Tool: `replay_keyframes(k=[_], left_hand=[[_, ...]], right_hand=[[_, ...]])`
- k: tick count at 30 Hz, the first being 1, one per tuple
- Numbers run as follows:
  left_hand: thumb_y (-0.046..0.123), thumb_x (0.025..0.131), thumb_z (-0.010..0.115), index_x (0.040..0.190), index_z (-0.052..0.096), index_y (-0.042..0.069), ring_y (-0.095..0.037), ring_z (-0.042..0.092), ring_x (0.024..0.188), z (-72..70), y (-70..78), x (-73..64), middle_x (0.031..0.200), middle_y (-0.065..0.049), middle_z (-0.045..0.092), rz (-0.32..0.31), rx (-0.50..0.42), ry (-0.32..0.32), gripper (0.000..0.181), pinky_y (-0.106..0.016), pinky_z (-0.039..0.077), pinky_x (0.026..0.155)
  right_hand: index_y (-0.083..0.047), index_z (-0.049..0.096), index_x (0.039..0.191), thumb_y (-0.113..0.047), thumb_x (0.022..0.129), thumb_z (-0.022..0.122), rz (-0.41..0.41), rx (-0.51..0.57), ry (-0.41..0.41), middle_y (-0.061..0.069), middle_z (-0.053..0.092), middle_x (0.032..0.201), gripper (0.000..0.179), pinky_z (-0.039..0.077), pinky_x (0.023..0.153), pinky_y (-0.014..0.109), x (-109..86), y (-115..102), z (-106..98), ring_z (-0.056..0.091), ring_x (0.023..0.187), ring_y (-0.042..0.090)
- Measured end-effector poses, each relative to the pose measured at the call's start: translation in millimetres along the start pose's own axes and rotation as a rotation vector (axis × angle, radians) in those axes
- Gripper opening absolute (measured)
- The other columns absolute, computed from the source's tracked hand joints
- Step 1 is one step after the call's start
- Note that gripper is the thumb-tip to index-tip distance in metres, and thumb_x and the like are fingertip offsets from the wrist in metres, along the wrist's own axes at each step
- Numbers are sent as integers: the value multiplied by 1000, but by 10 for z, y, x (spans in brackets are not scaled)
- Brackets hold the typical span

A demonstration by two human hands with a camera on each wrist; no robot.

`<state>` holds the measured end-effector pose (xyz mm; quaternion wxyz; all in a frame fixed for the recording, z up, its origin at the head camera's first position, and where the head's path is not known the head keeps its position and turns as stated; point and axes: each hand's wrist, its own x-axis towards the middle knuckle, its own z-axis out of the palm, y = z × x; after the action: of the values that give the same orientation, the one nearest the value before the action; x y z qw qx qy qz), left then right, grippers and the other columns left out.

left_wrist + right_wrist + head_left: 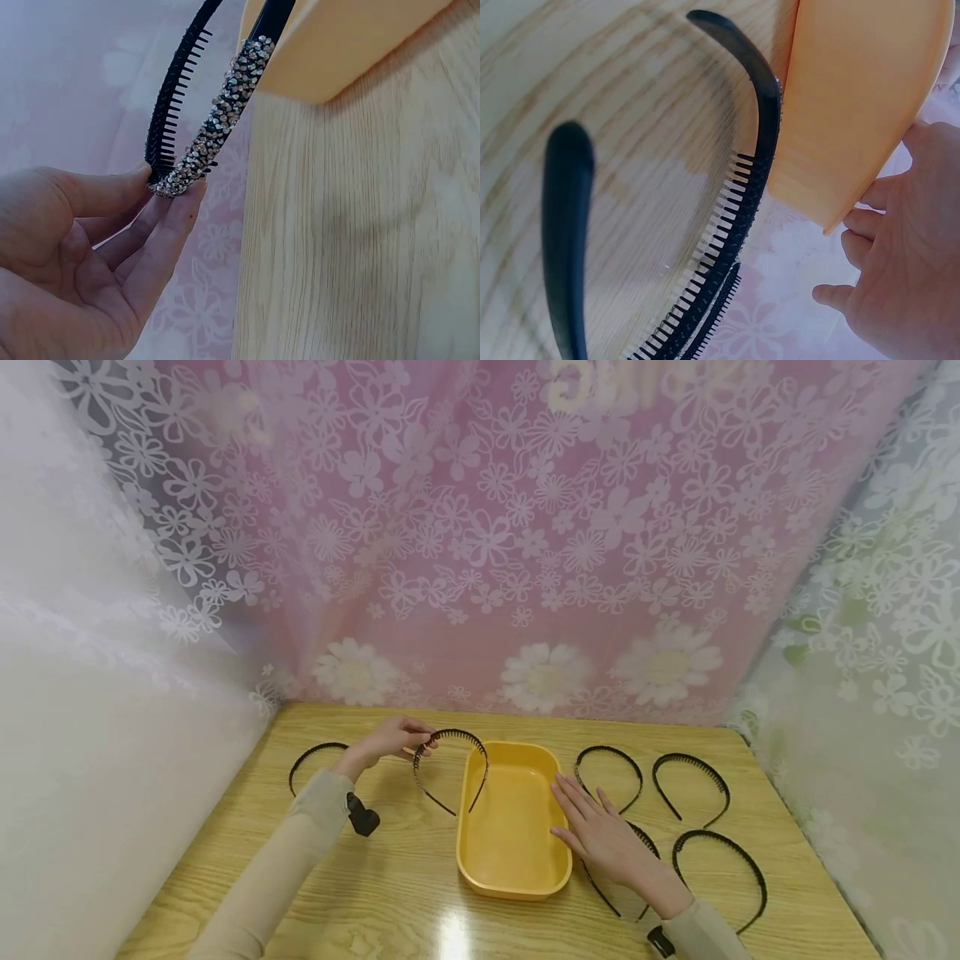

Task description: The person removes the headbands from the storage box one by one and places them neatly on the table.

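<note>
My left hand (pixel 392 739) pinches a black toothed headband (pixel 459 732) by its top curve, thumb on one side and fingers on the other. In the left wrist view, sparkly stones cover part of that headband (pixel 232 90), and its ends point away from the palm. From the head view it overlaps the left rim of a yellow plastic box (pixel 516 888). My right hand (pixel 603 839) lies with straight fingers along the box's right rim. The right wrist view has these fingertips at the edge of the box (pixel 862 90), with another headband (pixel 761 142) beside it.
Another headband (pixel 309 752) lies at the left, partly behind my left forearm. Right of the box lie several more, including one headband (pixel 609 748) at the back, one (pixel 708 768) farther right and one (pixel 750 860) nearer. Flowered curtains (pixel 487 527) enclose the wooden table (pixel 405 893).
</note>
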<state>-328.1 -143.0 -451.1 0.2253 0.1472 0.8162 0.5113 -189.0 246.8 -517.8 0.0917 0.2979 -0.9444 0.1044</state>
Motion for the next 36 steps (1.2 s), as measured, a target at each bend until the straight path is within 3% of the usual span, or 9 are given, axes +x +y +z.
replay_keyframes(k=[5,10,16,24,31,36], left_hand=[[13,109,48,143,52,-5,-44,60,122,-126,-27,-68,130,-26,64,-27,5,41,39,-45,57,94],[15,109,47,145,50,-5,-43,60,123,-256,-155,-68,133,-26,63,-38,-4,67,41,-47,55,98],[13,109,46,147,47,-7,-43,59,123,-349,-247,-74,134,-27,61,-41,13,103,42,-48,55,97],[9,109,46,141,53,-9,-45,61,119,-364,-351,-66,128,-27,65,-73,59,157,38,-49,56,94],[9,107,49,135,61,-6,-41,66,111,-343,-521,-7,121,-25,68,-102,128,189,33,-48,59,89],[9,107,51,133,62,-6,-38,68,104,-316,-607,24,118,-24,70,-104,203,189,32,-46,60,85]], right_hand=[[0,35,156,-44,105,51,-9,2,17,18,32,163,69,27,115,65,-3,-10,-17,33,148,38],[0,35,156,-43,105,52,-6,3,21,18,32,163,69,27,115,65,-7,-14,-23,34,148,38],[0,31,158,-41,105,52,25,12,-31,16,27,165,70,23,118,64,5,-32,-55,28,151,36],[1,31,158,-40,105,52,32,26,-29,17,28,165,70,23,118,65,4,-60,-75,28,151,36],[2,34,156,-38,104,56,-6,25,25,19,33,162,69,28,114,68,-3,-45,-54,34,147,39],[2,34,157,-40,105,54,8,8,-2,18,31,163,69,28,115,67,7,-37,-47,32,149,37]])
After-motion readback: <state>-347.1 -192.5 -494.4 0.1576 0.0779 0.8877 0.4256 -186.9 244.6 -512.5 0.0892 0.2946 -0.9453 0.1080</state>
